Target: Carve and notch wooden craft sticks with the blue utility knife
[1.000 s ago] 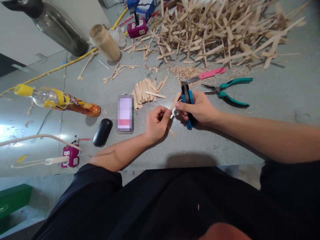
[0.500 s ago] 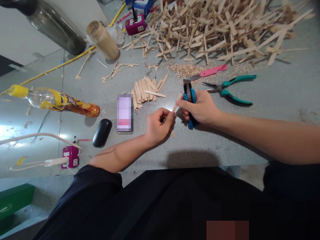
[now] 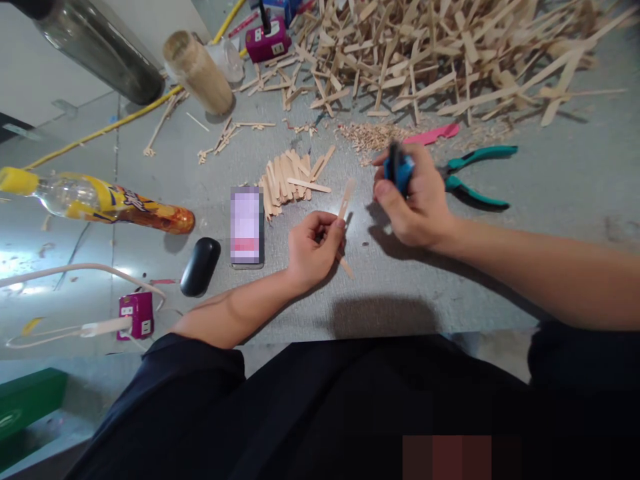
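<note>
My left hand rests on the grey table and pinches a flat wooden stick that points up and away. My right hand is closed round a blue and black cutting tool, held a little above the table to the right of the stick and apart from it. A small pile of cut sticks lies just beyond my left hand. One loose stick piece lies under my left hand.
Teal pliers and a pink-handled knife lie behind my right hand. A big heap of wooden sticks fills the far side. A phone, black case, yellow bottle, cork-coloured jar and purple plug lie left.
My right hand has lifted the cutting tool away from the stick, up and to the right. My left hand keeps the stick in nearly the same spot.
</note>
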Demonstrator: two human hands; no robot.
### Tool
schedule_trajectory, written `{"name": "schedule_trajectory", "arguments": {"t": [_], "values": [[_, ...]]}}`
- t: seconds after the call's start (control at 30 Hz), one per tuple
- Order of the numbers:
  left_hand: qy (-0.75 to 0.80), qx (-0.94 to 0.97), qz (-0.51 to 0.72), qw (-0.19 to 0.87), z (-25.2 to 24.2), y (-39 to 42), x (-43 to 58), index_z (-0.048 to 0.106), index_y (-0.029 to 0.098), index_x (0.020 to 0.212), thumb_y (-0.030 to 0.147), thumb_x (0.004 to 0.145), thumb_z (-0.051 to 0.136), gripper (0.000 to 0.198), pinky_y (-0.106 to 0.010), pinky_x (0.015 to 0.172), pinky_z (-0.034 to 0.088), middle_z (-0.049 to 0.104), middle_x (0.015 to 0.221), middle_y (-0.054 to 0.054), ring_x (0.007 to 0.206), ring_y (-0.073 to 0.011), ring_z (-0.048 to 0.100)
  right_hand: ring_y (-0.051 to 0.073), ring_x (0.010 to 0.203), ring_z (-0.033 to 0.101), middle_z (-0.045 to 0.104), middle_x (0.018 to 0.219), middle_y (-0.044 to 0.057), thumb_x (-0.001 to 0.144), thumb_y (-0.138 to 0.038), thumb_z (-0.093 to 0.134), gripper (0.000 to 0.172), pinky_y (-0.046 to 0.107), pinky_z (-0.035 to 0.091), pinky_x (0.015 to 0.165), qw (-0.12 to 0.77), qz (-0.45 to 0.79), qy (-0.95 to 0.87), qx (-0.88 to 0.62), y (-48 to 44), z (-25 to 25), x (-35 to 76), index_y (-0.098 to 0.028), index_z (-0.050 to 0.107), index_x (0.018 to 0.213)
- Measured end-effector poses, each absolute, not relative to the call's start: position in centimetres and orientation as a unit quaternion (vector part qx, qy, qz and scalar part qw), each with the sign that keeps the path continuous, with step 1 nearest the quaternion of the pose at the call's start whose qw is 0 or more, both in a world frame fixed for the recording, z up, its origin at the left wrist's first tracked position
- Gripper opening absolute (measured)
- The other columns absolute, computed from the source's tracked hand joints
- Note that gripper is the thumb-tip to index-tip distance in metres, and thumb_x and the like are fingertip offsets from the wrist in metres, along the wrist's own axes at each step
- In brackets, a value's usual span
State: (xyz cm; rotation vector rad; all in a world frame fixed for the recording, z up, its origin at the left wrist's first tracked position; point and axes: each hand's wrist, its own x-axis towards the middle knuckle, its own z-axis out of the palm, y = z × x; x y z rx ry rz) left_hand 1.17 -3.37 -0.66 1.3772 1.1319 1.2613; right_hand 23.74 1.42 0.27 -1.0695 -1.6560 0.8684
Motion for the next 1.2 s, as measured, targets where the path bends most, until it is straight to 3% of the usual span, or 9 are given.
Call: {"name": "schedule_trajectory", "arguments": {"t": [0.1, 0.17, 0.33, 0.53, 0.7, 0.87, 1.0, 1.2], "values": [[0.453, 0.566, 0.549, 0.417, -0.7, -3.3, 1.1, 0.075, 0.022, 0.090, 0.066, 0.108, 0.088, 0.049, -0.016, 0.043, 0.046, 0.072, 0.059, 0.003, 0.043, -0.0072, 0.063, 0.037, 0.108, 0.076, 0.082, 0.124, 0.015, 0.117, -0.067, 0.054, 0.050, 0.054, 0.060, 0.091, 0.391, 0.183, -0.798, -0.420, 1.8, -0.6, 23.9, -0.026, 0.070, 0.140], [0.455, 0.567, 0.563, 0.393, -0.7, -3.2, 1.1, 0.075, 0.022, 0.089, 0.065, 0.109, 0.087, 0.048, -0.016, 0.044, 0.045, 0.073, 0.060, 0.003, 0.045, -0.0067, 0.063, 0.039, 0.115, 0.079, 0.083, 0.130, 0.017, 0.118, -0.067, 0.052, 0.055, 0.052, 0.059, 0.089, 0.330, 0.150, -0.826, -0.431, 1.9, -0.7, 24.0, -0.023, 0.073, 0.142], [0.456, 0.571, 0.574, 0.369, -0.6, -3.0, 0.9, 0.074, 0.023, 0.088, 0.067, 0.110, 0.085, 0.051, -0.018, 0.044, 0.043, 0.072, 0.063, 0.003, 0.047, -0.0070, 0.060, 0.043, 0.111, 0.078, 0.083, 0.129, 0.019, 0.115, -0.081, 0.051, 0.071, 0.051, 0.054, 0.085, 0.247, 0.084, -0.837, -0.481, 2.0, -0.3, 24.3, -0.020, 0.079, 0.139], [0.445, 0.582, 0.589, 0.341, -0.7, -3.1, 0.9, 0.074, 0.022, 0.087, 0.060, 0.113, 0.085, 0.047, -0.018, 0.045, 0.040, 0.066, 0.064, 0.004, 0.049, -0.0057, 0.056, 0.036, 0.096, 0.076, 0.083, 0.119, 0.017, 0.118, -0.087, 0.028, 0.084, 0.046, 0.043, 0.072, 0.205, 0.020, -0.846, -0.492, 1.9, 0.4, 24.0, -0.024, 0.082, 0.130], [0.454, 0.592, 0.578, 0.330, -0.8, -3.2, 0.7, 0.075, 0.022, 0.088, 0.052, 0.115, 0.083, 0.041, -0.017, 0.047, 0.044, 0.066, 0.065, 0.004, 0.051, -0.0055, 0.058, 0.035, 0.093, 0.076, 0.082, 0.117, 0.020, 0.120, -0.085, 0.018, 0.094, 0.047, 0.040, 0.070, 0.188, 0.015, -0.858, -0.478, 1.8, 1.0, 23.9, -0.019, 0.084, 0.130], [0.445, 0.609, 0.572, 0.324, -0.7, -3.2, 0.7, 0.075, 0.022, 0.089, 0.053, 0.116, 0.081, 0.042, -0.016, 0.047, 0.043, 0.065, 0.066, 0.005, 0.051, -0.0053, 0.056, 0.036, 0.096, 0.074, 0.081, 0.122, 0.018, 0.118, -0.086, 0.036, 0.080, 0.045, 0.039, 0.071, 0.190, 0.061, -0.849, -0.489, 2.0, 0.8, 24.1, -0.024, 0.083, 0.133], [0.432, 0.615, 0.572, 0.330, -0.6, -3.3, 0.8, 0.074, 0.022, 0.090, 0.050, 0.116, 0.082, 0.039, -0.017, 0.046, 0.040, 0.064, 0.063, 0.006, 0.049, -0.0053, 0.056, 0.039, 0.102, 0.075, 0.082, 0.122, 0.018, 0.116, -0.089, 0.038, 0.081, 0.047, 0.043, 0.077, 0.204, 0.094, -0.841, -0.493, 2.4, 0.7, 24.4, -0.024, 0.082, 0.135], [0.456, 0.591, 0.570, 0.343, -0.7, -3.3, 0.8, 0.075, 0.022, 0.089, 0.061, 0.113, 0.084, 0.046, -0.020, 0.048, 0.041, 0.067, 0.068, 0.003, 0.053, -0.0073, 0.057, 0.037, 0.096, 0.075, 0.084, 0.118, 0.019, 0.117, -0.087, 0.032, 0.086, 0.047, 0.039, 0.075, 0.199, 0.099, -0.854, -0.471, 2.4, 0.9, 24.3, -0.020, 0.083, 0.132]]}}
